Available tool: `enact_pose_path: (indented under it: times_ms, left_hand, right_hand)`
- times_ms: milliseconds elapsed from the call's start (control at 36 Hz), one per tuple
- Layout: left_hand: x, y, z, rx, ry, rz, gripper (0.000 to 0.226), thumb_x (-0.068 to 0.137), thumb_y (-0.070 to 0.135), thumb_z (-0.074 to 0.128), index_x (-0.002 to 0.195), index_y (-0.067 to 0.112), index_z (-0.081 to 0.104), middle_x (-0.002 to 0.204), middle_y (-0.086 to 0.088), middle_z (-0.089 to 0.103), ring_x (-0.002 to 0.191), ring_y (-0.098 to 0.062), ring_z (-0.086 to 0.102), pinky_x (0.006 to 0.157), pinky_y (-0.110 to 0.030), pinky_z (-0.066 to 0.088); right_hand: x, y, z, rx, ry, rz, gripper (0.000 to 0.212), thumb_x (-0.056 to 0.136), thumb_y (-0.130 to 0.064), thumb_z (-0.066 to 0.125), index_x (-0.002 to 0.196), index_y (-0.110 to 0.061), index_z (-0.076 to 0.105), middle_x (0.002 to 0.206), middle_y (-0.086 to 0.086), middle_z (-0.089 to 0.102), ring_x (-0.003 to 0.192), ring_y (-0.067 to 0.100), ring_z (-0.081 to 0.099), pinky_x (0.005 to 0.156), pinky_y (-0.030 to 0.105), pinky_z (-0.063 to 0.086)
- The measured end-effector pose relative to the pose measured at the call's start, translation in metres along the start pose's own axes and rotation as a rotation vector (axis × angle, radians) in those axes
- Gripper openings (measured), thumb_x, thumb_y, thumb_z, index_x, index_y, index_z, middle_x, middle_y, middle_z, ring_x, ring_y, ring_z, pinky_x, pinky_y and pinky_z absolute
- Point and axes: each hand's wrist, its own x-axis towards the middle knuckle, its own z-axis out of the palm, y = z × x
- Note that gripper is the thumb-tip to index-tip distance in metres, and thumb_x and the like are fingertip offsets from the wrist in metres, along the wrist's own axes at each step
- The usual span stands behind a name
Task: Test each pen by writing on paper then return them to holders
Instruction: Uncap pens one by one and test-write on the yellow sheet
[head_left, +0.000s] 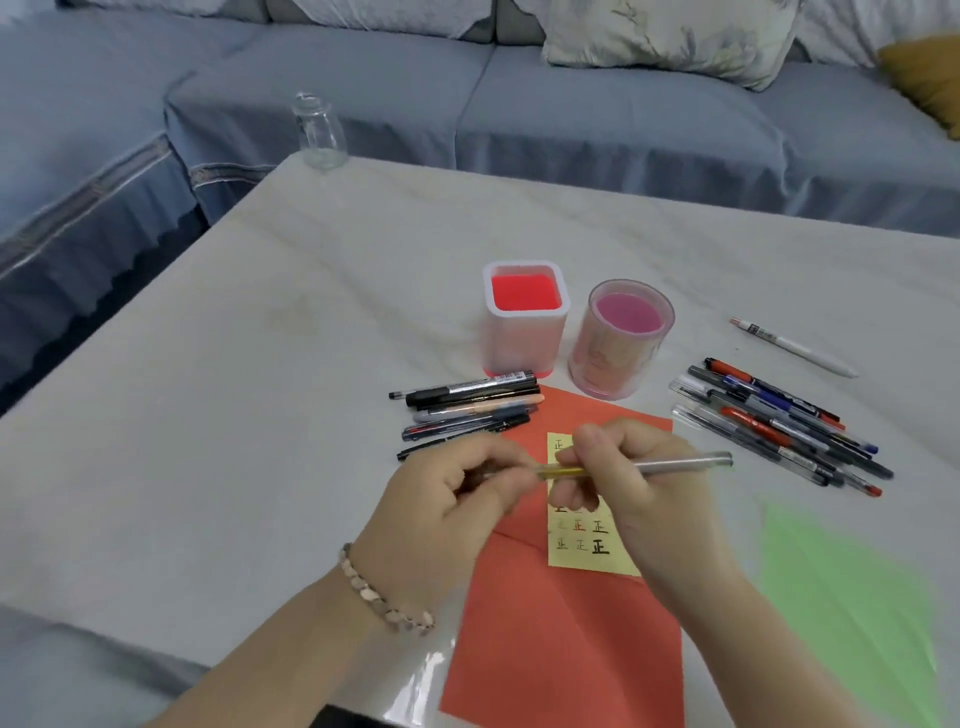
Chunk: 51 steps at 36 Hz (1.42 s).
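Observation:
My right hand (644, 483) grips a grey pen (675, 464) held level above a yellow note (587, 545) covered with written test marks. My left hand (452, 499) pinches the pen's yellowish tip end, where a cap may be; I cannot tell if it is on or off. The note lies on a red sheet (566, 649). Behind stand two empty holders, a square white one (524, 317) and a round pink one (621, 338). Several pens lie in a pile to the left (467, 410) and another pile to the right (779, 421).
A single white pen (795, 345) lies apart at the right. A green sheet (852, 597) lies at the near right. An empty glass bottle (318, 132) stands at the table's far left corner. A blue sofa with cushions runs behind the table.

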Motion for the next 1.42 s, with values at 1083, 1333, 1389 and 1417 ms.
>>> enact_pose_path:
  times_ms: [1083, 1333, 1389, 1417]
  left_hand:
    - [-0.22, -0.145, -0.295, 0.387, 0.931, -0.877, 0.037, 0.086, 0.018, 0.061, 0.122, 0.012, 0.054, 0.123, -0.005, 0.057, 0.107, -0.023, 0.055, 0.093, -0.03, 0.04]
    - [-0.127, -0.076, -0.222, 0.461, 0.696, -0.472, 0.02, 0.09, 0.014, 0.053, 0.108, 0.013, 0.061, 0.098, 0.002, 0.062, 0.091, -0.012, 0.057, 0.086, -0.021, 0.043]
    - [-0.101, -0.066, -0.196, 0.492, 0.584, -0.398, 0.019, 0.089, 0.017, 0.053, 0.107, 0.016, 0.061, 0.096, 0.005, 0.063, 0.092, -0.011, 0.059, 0.087, -0.025, 0.045]
    - [-0.088, -0.062, -0.182, 0.513, 0.517, -0.366, 0.019, 0.089, 0.019, 0.052, 0.106, 0.018, 0.061, 0.094, 0.007, 0.062, 0.093, -0.01, 0.06, 0.087, -0.027, 0.045]
  right_hand:
    - [-0.014, 0.036, 0.308, -0.621, -0.955, 0.145, 0.013, 0.089, -0.018, 0.053, 0.083, -0.01, 0.062, 0.067, 0.0, 0.067, 0.057, 0.009, 0.057, 0.058, 0.019, 0.043]
    - [0.01, 0.045, 0.231, -0.703, -0.838, 0.136, 0.013, 0.089, -0.024, 0.053, 0.082, -0.016, 0.061, 0.068, -0.006, 0.069, 0.057, 0.003, 0.059, 0.056, 0.015, 0.044]
    - [0.016, 0.045, 0.204, -0.737, -0.787, 0.119, 0.013, 0.088, -0.025, 0.054, 0.079, -0.019, 0.061, 0.067, -0.006, 0.069, 0.056, 0.0, 0.059, 0.053, 0.01, 0.043]
    - [0.019, 0.045, 0.189, -0.751, -0.755, 0.112, 0.013, 0.088, -0.025, 0.054, 0.077, -0.02, 0.061, 0.066, -0.006, 0.069, 0.055, -0.001, 0.059, 0.052, 0.01, 0.042]
